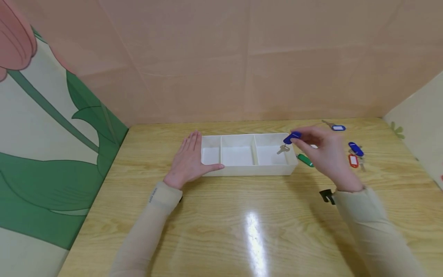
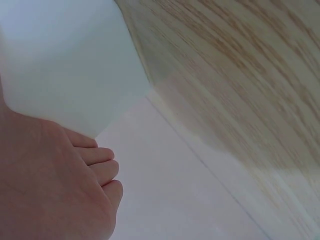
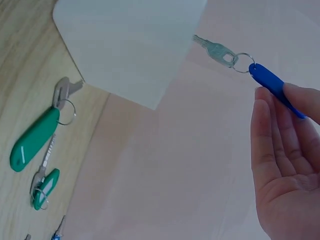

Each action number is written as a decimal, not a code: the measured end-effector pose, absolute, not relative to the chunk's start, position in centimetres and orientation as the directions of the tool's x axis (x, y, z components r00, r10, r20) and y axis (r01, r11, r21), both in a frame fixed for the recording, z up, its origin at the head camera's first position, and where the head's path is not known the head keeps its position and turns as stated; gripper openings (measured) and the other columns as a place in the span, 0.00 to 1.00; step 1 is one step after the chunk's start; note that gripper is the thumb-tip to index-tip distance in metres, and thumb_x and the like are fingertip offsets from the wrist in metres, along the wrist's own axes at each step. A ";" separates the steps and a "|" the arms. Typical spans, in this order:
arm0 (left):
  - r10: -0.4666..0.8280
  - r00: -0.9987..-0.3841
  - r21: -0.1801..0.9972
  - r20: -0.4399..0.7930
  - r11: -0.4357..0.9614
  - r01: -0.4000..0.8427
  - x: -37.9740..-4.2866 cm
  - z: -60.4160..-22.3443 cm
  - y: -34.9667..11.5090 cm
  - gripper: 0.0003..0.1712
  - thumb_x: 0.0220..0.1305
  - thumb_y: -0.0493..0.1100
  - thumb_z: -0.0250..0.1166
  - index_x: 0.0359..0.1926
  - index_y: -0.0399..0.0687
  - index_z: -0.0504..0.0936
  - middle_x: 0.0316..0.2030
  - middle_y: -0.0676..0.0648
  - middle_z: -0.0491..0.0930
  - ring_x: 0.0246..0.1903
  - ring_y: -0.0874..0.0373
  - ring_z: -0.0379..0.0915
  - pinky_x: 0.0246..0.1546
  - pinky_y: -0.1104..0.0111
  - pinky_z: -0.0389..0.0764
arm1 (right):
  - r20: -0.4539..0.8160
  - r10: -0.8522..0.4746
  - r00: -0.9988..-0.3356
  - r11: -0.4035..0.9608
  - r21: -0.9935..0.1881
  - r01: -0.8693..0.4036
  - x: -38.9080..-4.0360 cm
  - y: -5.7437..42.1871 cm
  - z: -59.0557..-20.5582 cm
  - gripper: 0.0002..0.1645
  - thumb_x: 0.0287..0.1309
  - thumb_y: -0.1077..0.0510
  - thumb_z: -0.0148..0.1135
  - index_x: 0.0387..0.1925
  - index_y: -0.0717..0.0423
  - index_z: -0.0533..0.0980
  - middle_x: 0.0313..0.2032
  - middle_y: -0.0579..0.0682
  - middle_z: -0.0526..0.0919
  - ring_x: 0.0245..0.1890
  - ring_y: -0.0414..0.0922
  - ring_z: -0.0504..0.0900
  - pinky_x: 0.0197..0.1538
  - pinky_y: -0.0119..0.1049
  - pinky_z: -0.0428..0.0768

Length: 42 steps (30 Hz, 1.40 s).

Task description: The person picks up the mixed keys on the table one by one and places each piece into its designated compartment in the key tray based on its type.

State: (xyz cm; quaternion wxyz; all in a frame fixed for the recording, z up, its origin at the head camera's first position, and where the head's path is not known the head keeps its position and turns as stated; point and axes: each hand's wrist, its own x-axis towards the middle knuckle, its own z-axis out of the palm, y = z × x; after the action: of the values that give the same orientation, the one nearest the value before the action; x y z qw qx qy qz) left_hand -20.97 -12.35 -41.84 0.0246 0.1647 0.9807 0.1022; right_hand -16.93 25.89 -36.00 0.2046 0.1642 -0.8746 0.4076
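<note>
A white tray (image 1: 247, 170) with three compartments stands on the table. My left hand (image 1: 189, 159) rests against its left end, fingers straight along the end wall and thumb over the front edge. Above the right compartment, my right hand (image 1: 323, 154) pinches a blue key tag (image 1: 292, 137) between thumb and fingers. From the tag's ring hangs a silver key (image 1: 283, 149); in the right wrist view the key (image 3: 218, 52) dangles beside the tray's end wall (image 3: 130, 50). A green key tag (image 1: 305, 160) lies just right of the tray, partly under my right hand in the head view.
Right of my right hand lie a blue tag (image 1: 356, 149) and a red-framed tag (image 1: 353, 161) with keys. Farther back is a blue-framed tag (image 1: 338, 127) with its key. A second green tag (image 3: 46, 189) shows in the right wrist view. A pink wall covering (image 1: 242, 77) rises behind the table.
</note>
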 end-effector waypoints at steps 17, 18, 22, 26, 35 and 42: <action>0.326 -0.945 0.205 -0.007 0.926 0.318 -21.0 -42.0 -12.3 0.82 0.46 0.94 0.42 0.80 0.36 0.34 0.80 0.39 0.32 0.78 0.51 0.25 0.75 0.64 0.29 | 0.442 -0.184 -0.878 0.591 -0.663 -0.458 -18.0 24.4 -37.3 0.15 0.63 0.64 0.71 0.51 0.55 0.85 0.39 0.49 0.88 0.36 0.40 0.86 0.41 0.19 0.80; 0.325 -0.946 0.206 -0.005 0.926 0.317 -21.1 -42.0 -12.4 0.81 0.46 0.94 0.42 0.80 0.36 0.34 0.80 0.39 0.32 0.78 0.51 0.26 0.75 0.64 0.29 | 0.428 -0.187 -0.884 0.596 -0.666 -0.449 -18.1 24.4 -37.4 0.16 0.63 0.63 0.70 0.52 0.55 0.85 0.39 0.49 0.88 0.37 0.42 0.86 0.41 0.19 0.80; 0.324 -0.946 0.204 -0.002 0.926 0.317 -21.0 -42.0 -12.3 0.82 0.46 0.94 0.42 0.80 0.36 0.34 0.80 0.39 0.32 0.78 0.51 0.26 0.75 0.64 0.28 | 0.333 -0.167 -0.928 0.628 -0.690 -0.360 -18.8 24.4 -37.7 0.18 0.67 0.58 0.68 0.57 0.56 0.82 0.45 0.53 0.87 0.43 0.49 0.86 0.45 0.26 0.82; 0.332 -0.943 0.206 -0.007 0.924 0.324 -21.0 -41.9 -12.2 0.82 0.46 0.94 0.42 0.80 0.35 0.34 0.80 0.38 0.32 0.78 0.51 0.25 0.75 0.64 0.28 | 0.278 -0.130 -0.952 0.649 -0.702 -0.293 -19.2 24.9 -38.2 0.21 0.69 0.54 0.66 0.59 0.57 0.80 0.51 0.57 0.85 0.50 0.53 0.84 0.53 0.45 0.83; 0.329 -0.944 0.204 -0.004 0.925 0.321 -21.0 -41.8 -12.1 0.81 0.46 0.94 0.42 0.80 0.35 0.34 0.80 0.39 0.33 0.78 0.51 0.26 0.75 0.64 0.28 | 0.225 -0.079 -0.971 0.647 -0.729 -0.221 -18.7 26.2 -38.1 0.27 0.70 0.43 0.62 0.61 0.55 0.79 0.55 0.55 0.83 0.54 0.54 0.82 0.56 0.50 0.81; 0.331 -0.944 0.206 -0.006 0.924 0.323 -20.8 -41.8 -12.1 0.81 0.46 0.94 0.43 0.80 0.35 0.34 0.80 0.39 0.32 0.78 0.51 0.26 0.75 0.63 0.29 | 0.215 -0.053 -0.975 0.648 -0.736 -0.197 -18.1 26.9 -37.9 0.29 0.70 0.40 0.61 0.62 0.53 0.79 0.55 0.53 0.83 0.53 0.52 0.81 0.46 0.16 0.73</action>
State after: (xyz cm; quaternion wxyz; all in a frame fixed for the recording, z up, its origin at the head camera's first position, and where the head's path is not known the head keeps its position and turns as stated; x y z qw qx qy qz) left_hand -20.85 -12.06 -41.81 0.0203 0.1668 0.9805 0.1018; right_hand -18.10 26.90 -37.86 0.0871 0.0692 -0.9034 0.4141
